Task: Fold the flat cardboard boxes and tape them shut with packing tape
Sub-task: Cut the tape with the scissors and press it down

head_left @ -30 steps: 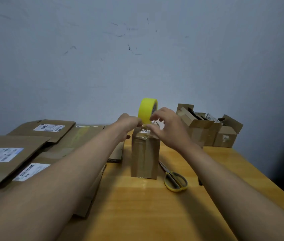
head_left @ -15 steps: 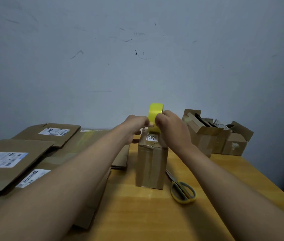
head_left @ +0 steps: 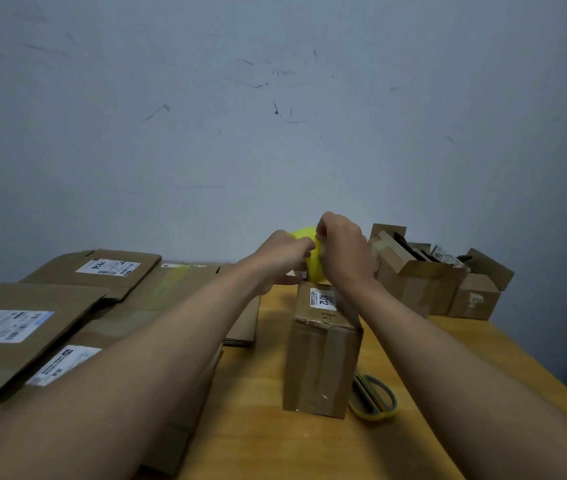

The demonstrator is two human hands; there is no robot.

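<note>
I hold the yellow tape roll (head_left: 311, 261) up between both hands, just above the far end of the folded box (head_left: 322, 355) that stands upright on the wooden table (head_left: 261, 427). My left hand (head_left: 280, 256) has its fingers curled in against the near side of the roll, fingertips pinching at its edge, and my right hand (head_left: 342, 252) is bunched over the roll from the other side, knuckles up, fingers drawn tight together on it; whether I have a loose tape end between my fingertips I cannot tell. The box shows a white label (head_left: 323, 299) on its top face and old clear tape down its front. Just beside the box on its right lie scissors (head_left: 374, 398) with yellow-grey handles, flat on the table. To my left, flat cardboard boxes (head_left: 36, 327) lie overlapped in a stack, several with white shipping labels. At the far right corner of the table, against the grey wall (head_left: 275, 116), stand small open boxes (head_left: 438, 278) with flaps up.
</note>
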